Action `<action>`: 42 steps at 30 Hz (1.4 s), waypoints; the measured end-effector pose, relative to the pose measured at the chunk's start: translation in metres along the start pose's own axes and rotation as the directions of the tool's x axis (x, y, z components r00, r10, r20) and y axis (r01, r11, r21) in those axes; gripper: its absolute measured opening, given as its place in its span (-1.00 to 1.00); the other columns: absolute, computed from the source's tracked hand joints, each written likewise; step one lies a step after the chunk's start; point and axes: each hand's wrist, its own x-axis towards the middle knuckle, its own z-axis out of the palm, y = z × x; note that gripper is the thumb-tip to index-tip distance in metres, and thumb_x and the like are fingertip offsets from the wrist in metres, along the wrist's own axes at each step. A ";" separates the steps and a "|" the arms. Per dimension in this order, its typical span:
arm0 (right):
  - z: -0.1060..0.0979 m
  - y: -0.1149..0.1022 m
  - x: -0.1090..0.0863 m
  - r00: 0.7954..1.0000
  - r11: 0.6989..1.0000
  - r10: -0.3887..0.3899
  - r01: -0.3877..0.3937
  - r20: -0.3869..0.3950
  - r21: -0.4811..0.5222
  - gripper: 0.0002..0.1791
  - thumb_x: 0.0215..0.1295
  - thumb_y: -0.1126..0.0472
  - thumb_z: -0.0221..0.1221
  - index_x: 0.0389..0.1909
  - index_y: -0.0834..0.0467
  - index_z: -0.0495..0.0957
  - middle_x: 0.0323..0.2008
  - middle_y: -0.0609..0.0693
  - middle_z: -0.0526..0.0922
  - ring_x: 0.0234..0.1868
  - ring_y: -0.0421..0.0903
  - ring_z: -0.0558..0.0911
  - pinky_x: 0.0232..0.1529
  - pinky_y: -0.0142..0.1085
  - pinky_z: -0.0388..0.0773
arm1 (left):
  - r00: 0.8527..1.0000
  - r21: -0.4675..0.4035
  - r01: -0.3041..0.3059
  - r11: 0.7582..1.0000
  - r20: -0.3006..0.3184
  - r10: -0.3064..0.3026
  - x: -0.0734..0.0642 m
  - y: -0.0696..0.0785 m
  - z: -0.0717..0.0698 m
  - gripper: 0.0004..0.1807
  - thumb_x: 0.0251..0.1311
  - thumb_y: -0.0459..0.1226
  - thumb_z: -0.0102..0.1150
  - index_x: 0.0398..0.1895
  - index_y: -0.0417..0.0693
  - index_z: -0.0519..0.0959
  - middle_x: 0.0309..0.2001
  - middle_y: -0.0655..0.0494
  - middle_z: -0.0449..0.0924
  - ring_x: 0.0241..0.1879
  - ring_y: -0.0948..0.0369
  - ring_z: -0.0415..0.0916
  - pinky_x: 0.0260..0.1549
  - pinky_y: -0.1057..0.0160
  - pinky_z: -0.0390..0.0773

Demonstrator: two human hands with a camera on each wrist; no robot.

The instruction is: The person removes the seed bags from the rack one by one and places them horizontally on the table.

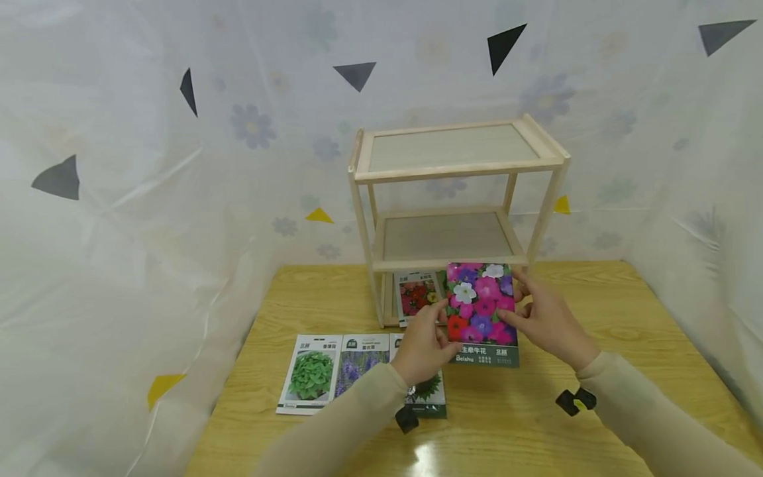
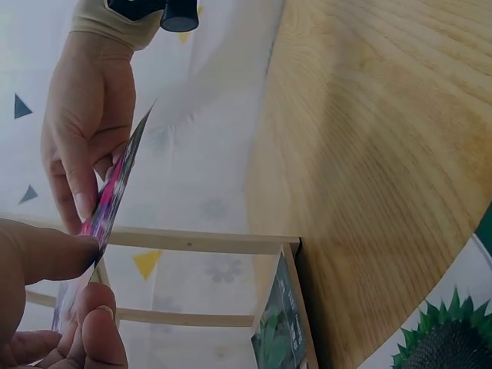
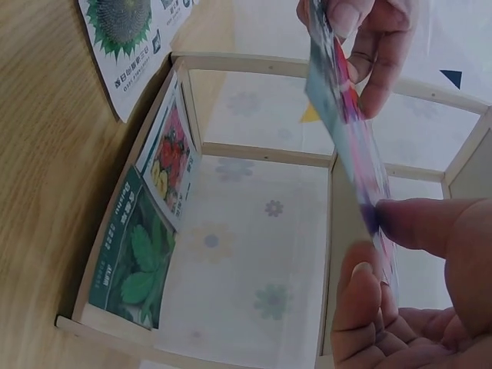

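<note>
A flower seed packet (image 1: 483,305) with pink, purple, white and red blooms hangs upright in front of the small wooden rack. My left hand (image 1: 424,344) pinches its left edge between thumb and fingers. On the opposite edge, my right hand (image 1: 548,321) grips with the thumb over the printed front. Seen edge-on in the right wrist view, the packet (image 3: 350,142) is thin and slightly bowed. On the rack's bottom shelf lie a packet with red and yellow flowers (image 3: 171,165) and a green-leaf packet (image 3: 134,254), side by side.
The wooden rack (image 1: 459,170) has three levels and stands at the back of the table (image 1: 536,424). A leafy-herb packet (image 1: 311,374), a purple-flower packet (image 1: 359,361) and a sunflower packet (image 3: 123,31) lie in a row at front left, partly behind my left arm.
</note>
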 end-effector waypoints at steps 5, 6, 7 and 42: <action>0.003 -0.001 -0.010 0.999 0.999 0.035 -0.035 0.009 0.009 -0.13 0.23 0.15 0.31 0.45 0.28 0.06 -0.25 0.07 0.40 -0.60 -0.18 0.49 -0.60 -0.35 0.48 | 1.000 0.046 0.006 0.999 0.005 -0.006 -0.007 -0.003 0.007 -0.13 0.10 -0.26 0.39 0.46 -0.05 0.15 -0.10 0.29 0.34 -0.50 0.40 0.42 -0.40 0.45 0.51; 0.004 -0.001 -0.012 0.999 0.999 0.038 -0.039 0.008 0.006 -0.13 0.24 0.14 0.31 0.45 0.28 0.06 -0.24 0.08 0.41 -0.59 -0.18 0.50 -0.60 -0.35 0.48 | 1.000 0.057 0.005 0.998 0.003 -0.005 -0.009 -0.004 0.008 -0.13 0.10 -0.26 0.39 0.46 -0.05 0.15 -0.10 0.29 0.34 -0.50 0.41 0.42 -0.41 0.46 0.51; 0.004 -0.001 -0.014 0.999 0.999 0.044 -0.044 0.008 0.006 -0.13 0.23 0.15 0.31 0.45 0.28 0.07 -0.25 0.07 0.41 -0.59 -0.18 0.50 -0.59 -0.35 0.49 | 1.000 0.069 0.005 0.998 0.002 -0.006 -0.010 -0.004 0.009 -0.13 0.10 -0.26 0.39 0.46 -0.06 0.15 -0.10 0.28 0.35 -0.50 0.42 0.41 -0.40 0.46 0.50; 0.053 0.051 -0.036 0.960 0.949 0.206 -0.244 0.190 0.202 -0.31 0.32 0.23 0.22 0.36 0.34 0.15 -0.28 0.13 0.51 -0.58 -0.07 0.53 -0.59 -0.26 0.54 | 0.990 0.554 -0.068 0.830 0.142 -0.014 -0.046 -0.037 0.065 -0.33 -0.01 0.05 0.42 0.22 0.11 0.51 0.33 -0.01 0.30 0.26 0.07 0.32 0.21 0.14 0.36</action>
